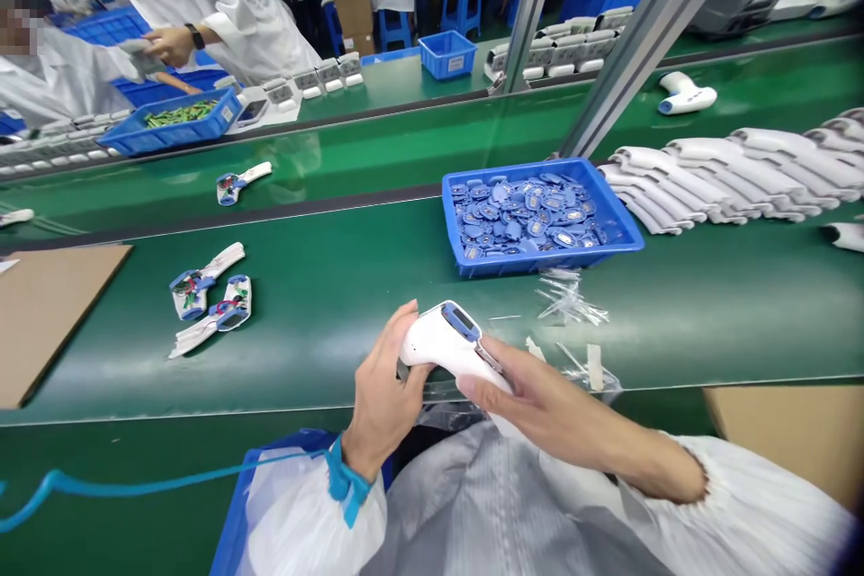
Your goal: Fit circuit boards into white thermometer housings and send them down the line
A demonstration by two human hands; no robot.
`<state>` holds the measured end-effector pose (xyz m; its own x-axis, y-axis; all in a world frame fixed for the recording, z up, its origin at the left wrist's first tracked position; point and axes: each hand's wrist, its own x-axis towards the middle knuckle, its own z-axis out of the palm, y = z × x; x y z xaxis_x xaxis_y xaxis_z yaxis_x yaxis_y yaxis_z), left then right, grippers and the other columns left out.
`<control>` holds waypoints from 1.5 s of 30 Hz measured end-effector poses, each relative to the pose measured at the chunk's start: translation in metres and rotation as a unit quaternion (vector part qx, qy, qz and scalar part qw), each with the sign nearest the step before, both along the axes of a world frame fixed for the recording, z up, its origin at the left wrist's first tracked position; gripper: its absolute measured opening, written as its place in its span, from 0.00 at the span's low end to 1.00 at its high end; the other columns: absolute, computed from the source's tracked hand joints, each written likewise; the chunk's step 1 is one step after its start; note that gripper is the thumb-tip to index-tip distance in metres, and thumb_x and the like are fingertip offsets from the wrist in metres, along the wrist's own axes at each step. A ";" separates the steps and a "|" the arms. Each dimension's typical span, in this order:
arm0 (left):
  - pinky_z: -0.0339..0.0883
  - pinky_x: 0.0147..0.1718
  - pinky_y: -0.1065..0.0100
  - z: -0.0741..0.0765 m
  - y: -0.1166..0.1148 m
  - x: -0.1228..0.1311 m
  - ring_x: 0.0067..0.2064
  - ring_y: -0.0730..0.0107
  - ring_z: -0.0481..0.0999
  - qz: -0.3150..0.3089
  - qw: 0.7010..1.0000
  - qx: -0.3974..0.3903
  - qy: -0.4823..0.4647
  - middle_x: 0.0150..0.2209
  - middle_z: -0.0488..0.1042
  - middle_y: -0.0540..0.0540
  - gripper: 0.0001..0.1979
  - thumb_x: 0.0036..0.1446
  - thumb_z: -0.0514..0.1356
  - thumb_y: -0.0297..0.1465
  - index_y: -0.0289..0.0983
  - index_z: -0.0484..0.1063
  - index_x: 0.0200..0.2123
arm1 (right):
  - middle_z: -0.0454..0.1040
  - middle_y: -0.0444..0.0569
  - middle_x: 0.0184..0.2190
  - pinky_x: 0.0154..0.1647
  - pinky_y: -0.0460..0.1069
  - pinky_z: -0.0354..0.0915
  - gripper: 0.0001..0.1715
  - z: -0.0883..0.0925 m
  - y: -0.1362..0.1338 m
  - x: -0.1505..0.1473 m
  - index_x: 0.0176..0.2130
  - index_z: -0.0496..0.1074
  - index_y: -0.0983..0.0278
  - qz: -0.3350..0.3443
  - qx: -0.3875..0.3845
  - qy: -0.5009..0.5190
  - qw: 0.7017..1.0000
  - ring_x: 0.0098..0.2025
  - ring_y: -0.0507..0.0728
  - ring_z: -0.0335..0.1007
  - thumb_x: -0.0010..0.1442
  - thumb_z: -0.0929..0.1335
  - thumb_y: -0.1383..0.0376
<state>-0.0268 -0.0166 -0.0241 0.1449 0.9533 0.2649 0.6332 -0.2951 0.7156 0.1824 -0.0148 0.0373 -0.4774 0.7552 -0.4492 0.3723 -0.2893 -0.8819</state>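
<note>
A white thermometer housing (449, 346) with a blue display window is held above the near edge of the green belt. My left hand (382, 391) grips its rounded head end from the left, fingers curled around it. My right hand (533, 396) holds the handle end from the right, fingers wrapped along it. A blue tray (625, 229) filled with small blue parts sits just beyond my hands. Scraps of clear film (571, 301) lie on the belt between the tray and my hands.
Two open half-assembled housings (212, 297) lie at left on the green belt (324, 288), near a cardboard sheet (47, 310). White shells (708, 180) are stacked at right. Metal posts (634, 36) rise behind the tray. Other people in white coats work across the far line.
</note>
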 end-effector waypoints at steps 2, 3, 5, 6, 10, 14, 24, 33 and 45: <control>0.67 0.62 0.58 -0.001 -0.001 0.001 0.64 0.58 0.70 0.000 1.000 0.000 -0.007 0.62 0.71 0.41 0.22 0.63 0.60 0.26 0.38 0.66 0.60 | 0.63 0.43 0.34 0.31 0.49 0.54 0.22 0.001 0.000 -0.002 0.44 0.65 0.59 0.003 -0.002 0.006 1.000 0.32 0.52 0.54 0.68 0.62 0.44; 0.67 0.62 0.58 -0.001 -0.001 0.002 0.64 0.59 0.70 0.001 1.000 -0.007 -0.010 0.62 0.71 0.41 0.22 0.62 0.60 0.26 0.39 0.66 0.60 | 0.63 0.43 0.33 0.31 0.49 0.54 0.22 0.001 -0.001 -0.003 0.44 0.65 0.59 0.003 -0.001 0.007 1.000 0.32 0.52 0.55 0.68 0.62 0.44; 0.66 0.63 0.58 0.000 -0.001 0.001 0.64 0.59 0.70 0.002 0.999 -0.028 -0.015 0.63 0.71 0.42 0.23 0.62 0.60 0.25 0.39 0.66 0.60 | 0.63 0.42 0.32 0.30 0.49 0.54 0.22 0.000 -0.003 -0.002 0.44 0.65 0.59 0.006 0.008 -0.001 1.000 0.30 0.52 0.55 0.68 0.62 0.44; 0.65 0.63 0.58 0.002 0.001 0.000 0.64 0.58 0.70 -0.004 0.999 -0.042 -0.020 0.63 0.70 0.42 0.25 0.61 0.61 0.25 0.39 0.66 0.61 | 0.64 0.42 0.31 0.29 0.49 0.54 0.21 -0.001 -0.004 0.000 0.43 0.66 0.59 0.012 0.014 -0.007 1.000 0.30 0.52 0.55 0.68 0.62 0.45; 0.72 0.46 0.64 0.015 0.010 -0.008 0.47 0.60 0.79 -0.104 0.980 -0.166 -0.038 0.49 0.79 0.44 0.22 0.58 0.66 0.35 0.38 0.71 0.55 | 0.72 0.45 0.38 0.36 0.50 0.62 0.18 -0.009 -0.002 0.007 0.46 0.69 0.58 0.038 0.103 -0.044 0.993 0.36 0.55 0.66 0.70 0.61 0.49; 0.64 0.30 0.70 0.031 0.021 -0.005 0.31 0.70 0.73 -0.087 0.971 -0.221 -0.037 0.32 0.77 0.50 0.16 0.60 0.64 0.43 0.36 0.73 0.41 | 0.74 0.50 0.49 0.46 0.51 0.64 0.21 -0.015 0.021 -0.017 0.54 0.70 0.58 -0.088 0.262 -0.056 0.959 0.47 0.56 0.69 0.68 0.64 0.51; 0.67 0.29 0.63 0.025 0.032 0.018 0.30 0.53 0.80 -0.086 0.984 -0.115 0.105 0.32 0.80 0.39 0.14 0.56 0.58 0.35 0.33 0.73 0.42 | 0.56 0.40 0.18 0.26 0.49 0.48 0.30 -0.025 0.056 -0.070 0.18 0.55 0.62 -0.221 0.542 -0.192 0.788 0.22 0.48 0.51 0.71 0.61 0.60; 0.71 0.34 0.57 0.026 0.048 0.023 0.35 0.46 0.82 -0.091 0.979 -0.084 0.163 0.35 0.82 0.36 0.14 0.55 0.58 0.33 0.32 0.73 0.43 | 0.55 0.40 0.16 0.25 0.49 0.46 0.30 -0.024 0.072 -0.068 0.17 0.53 0.62 -0.232 0.583 -0.179 0.758 0.20 0.48 0.49 0.70 0.61 0.61; 0.65 0.30 0.62 0.014 0.035 0.031 0.33 0.51 0.82 -0.055 0.986 -0.090 0.131 0.35 0.81 0.38 0.13 0.59 0.60 0.35 0.34 0.68 0.43 | 0.61 0.42 0.16 0.27 0.49 0.47 0.32 -0.018 0.075 -0.060 0.17 0.57 0.63 -0.213 0.479 -0.185 0.831 0.21 0.48 0.53 0.70 0.60 0.57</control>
